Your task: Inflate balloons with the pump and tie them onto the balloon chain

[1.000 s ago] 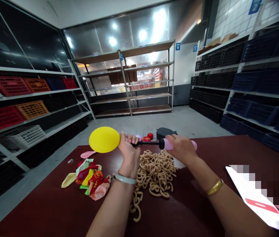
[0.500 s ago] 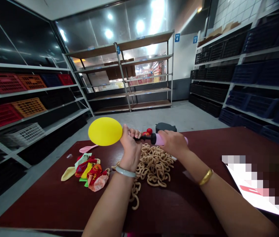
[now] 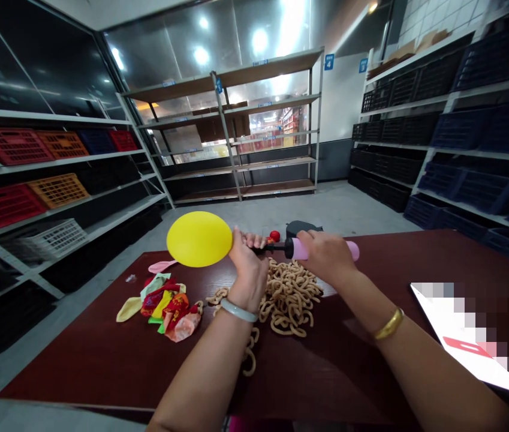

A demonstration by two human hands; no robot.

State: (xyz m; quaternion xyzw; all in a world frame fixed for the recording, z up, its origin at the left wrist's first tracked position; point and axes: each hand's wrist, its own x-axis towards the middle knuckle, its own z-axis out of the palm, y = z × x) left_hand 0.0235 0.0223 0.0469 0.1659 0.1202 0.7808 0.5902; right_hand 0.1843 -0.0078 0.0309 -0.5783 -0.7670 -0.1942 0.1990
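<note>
Yellow balloon: rounded with air, the balloon (image 3: 199, 239) sits against the thumb side of the left hand, above the table (image 3: 353, 360); its neck is hidden.
Left hand: closed around the black end of the hand pump (image 3: 300, 248); this left hand (image 3: 249, 255) wears a pale bangle.
Right hand: wrapped around the pump's pink barrel, the right hand (image 3: 328, 257) facing the left.
Pumping well: probably best with a snug left pinch at the neck, both hands in line and even strokes; too much air could burst it.
Tabletop: limp balloons (image 3: 168, 306) on the left, a tan heap of curled pieces (image 3: 290, 294) beneath the pump.
Left shelves: red crate (image 3: 6, 146), orange crate (image 3: 59, 189), white crate (image 3: 63, 237); contents unclear.
Right shelves: dark crates (image 3: 456, 129); contents too dim to tell.
</note>
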